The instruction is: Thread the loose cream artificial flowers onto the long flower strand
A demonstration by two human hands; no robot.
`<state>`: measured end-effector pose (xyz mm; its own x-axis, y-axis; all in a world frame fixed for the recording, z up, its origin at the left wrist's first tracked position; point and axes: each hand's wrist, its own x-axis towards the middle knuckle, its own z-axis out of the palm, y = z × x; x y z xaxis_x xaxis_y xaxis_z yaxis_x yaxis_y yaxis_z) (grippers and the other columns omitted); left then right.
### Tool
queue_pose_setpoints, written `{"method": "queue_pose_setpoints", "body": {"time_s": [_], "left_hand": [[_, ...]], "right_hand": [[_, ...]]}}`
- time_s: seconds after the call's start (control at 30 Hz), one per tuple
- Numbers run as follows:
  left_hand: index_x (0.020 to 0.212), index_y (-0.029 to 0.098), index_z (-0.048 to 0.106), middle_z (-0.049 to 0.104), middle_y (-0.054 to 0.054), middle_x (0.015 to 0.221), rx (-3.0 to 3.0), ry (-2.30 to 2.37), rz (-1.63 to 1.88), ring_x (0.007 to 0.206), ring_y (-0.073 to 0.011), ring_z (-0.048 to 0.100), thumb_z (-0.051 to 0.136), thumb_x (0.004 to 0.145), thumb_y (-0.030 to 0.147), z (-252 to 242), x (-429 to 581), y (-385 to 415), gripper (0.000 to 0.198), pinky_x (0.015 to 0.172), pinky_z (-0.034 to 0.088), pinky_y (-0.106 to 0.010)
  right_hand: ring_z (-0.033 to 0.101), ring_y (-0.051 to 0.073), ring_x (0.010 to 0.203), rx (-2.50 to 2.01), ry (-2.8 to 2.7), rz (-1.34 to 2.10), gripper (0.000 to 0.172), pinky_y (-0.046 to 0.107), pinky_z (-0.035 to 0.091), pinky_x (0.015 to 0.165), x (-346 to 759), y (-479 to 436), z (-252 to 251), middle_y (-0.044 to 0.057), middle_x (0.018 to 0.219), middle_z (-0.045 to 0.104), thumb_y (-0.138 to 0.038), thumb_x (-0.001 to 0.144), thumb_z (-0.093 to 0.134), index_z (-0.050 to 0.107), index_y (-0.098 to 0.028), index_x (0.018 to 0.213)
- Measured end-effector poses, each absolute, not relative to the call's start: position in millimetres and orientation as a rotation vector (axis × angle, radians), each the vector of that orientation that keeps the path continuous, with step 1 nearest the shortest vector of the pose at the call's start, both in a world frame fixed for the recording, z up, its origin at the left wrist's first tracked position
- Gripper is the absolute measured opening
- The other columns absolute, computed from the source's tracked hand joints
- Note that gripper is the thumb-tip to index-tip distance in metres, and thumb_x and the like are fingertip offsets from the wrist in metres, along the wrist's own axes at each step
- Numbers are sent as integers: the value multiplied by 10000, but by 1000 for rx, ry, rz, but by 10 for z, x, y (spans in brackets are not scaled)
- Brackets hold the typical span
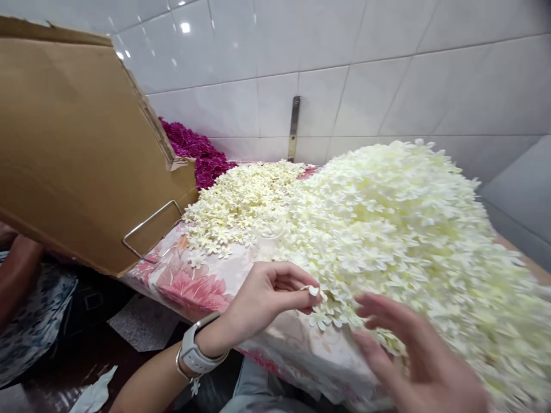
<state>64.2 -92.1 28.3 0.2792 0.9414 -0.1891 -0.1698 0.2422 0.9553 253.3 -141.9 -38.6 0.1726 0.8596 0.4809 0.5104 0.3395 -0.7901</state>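
Observation:
My left hand (273,293), with a pale watch strap and a bracelet at the wrist, pinches a small white flower (313,290) between thumb and fingertips. To its right, my right hand (424,355) is blurred by motion; its thumb and fingers are apart with nothing visible between them. Both hands are at the front edge of a large heap of white flowers (387,212) with pale yellow-green tints. Further back and left lies a flatter spread of smaller cream flowers (241,198). Under the flowers is a pink floral tablecloth (196,287).
A cardboard box or panel (81,143) rises at the left, with a bent metal wire frame (148,223) against it. Magenta flowers (198,149) lie behind it. A metal strip (294,129) leans on the tiled wall (318,51). Another person's arm (19,275) shows at far left.

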Motion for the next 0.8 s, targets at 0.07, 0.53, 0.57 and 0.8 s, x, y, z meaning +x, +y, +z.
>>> {"method": "queue_pose_setpoints", "body": {"time_s": [0.07, 0.53, 0.57, 0.8], "left_hand": [[654, 157, 722, 674, 17, 589, 1073, 947, 960, 545, -75, 601, 726, 632, 90, 289, 757, -963, 71, 560, 483, -159], [669, 179, 730, 627, 18, 674, 994, 808, 907, 609, -76, 561, 709, 732, 225, 215, 1123, -1108, 81, 581, 477, -164], [655, 174, 727, 624, 20, 653, 996, 833, 932, 597, -74, 558, 716, 723, 225, 197, 1142, -1129, 86, 591, 472, -168], [547, 153, 673, 600, 37, 526, 929, 911, 983, 537, -64, 532, 799, 602, 200, 93, 1201, -1195, 146, 553, 417, -156]], "right_hand": [[612, 156, 697, -1167, -1525, 477, 294, 229, 526, 604, 2413, -1341, -228, 22, 890, 643, -438, 802, 660, 617, -243, 1016], [606, 138, 702, -1089, -1117, 700, 93, 188, 539, 605, 2506, -1417, 17, 20, 794, 608, -215, 783, 679, 623, -202, 855], [601, 137, 721, -1065, -1151, 610, 119, 198, 536, 628, 2513, -1433, -6, 18, 814, 608, -180, 780, 678, 623, -212, 881], [614, 147, 876, -920, -1404, 562, 279, 245, 532, 784, 2639, -1521, -195, 16, 937, 643, -78, 828, 616, 598, -252, 1045]]}}
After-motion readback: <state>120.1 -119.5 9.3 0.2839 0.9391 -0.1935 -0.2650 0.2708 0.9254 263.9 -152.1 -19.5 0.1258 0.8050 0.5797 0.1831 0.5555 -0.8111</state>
